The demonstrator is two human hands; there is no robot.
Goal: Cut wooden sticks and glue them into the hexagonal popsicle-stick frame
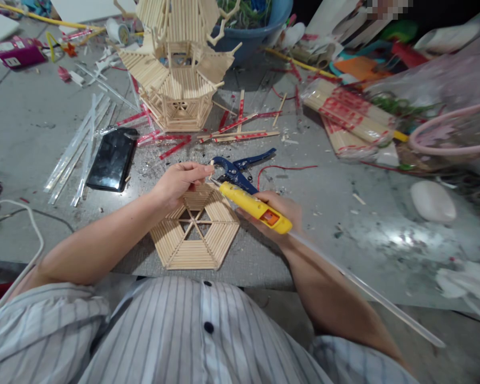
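My right hand (pixel 278 210) is wrapped around a yellow hot glue gun (pixel 254 207), its nozzle pointing up and left. A long clear glue stick (pixel 368 288) trails from its back end. Close to the nozzle, my left hand (pixel 184 181) pinches a short wooden stick (pixel 212 166) between thumb and fingers. Beneath my hands lies a flat hexagonal panel of wooden sticks (pixel 194 257), with spokes crossing an open middle. Just beyond the glue gun rests a dark blue plier-like cutter (pixel 234 172), partly hidden.
Behind stands a tiered wooden stick pagoda model (pixel 182 80), with a blue basin (pixel 260 34) beyond it. A black phone (pixel 112 160) and clear glue sticks (pixel 74 154) lie left. Bagged sticks (pixel 350 120) and a white computer mouse (pixel 432 201) sit right.
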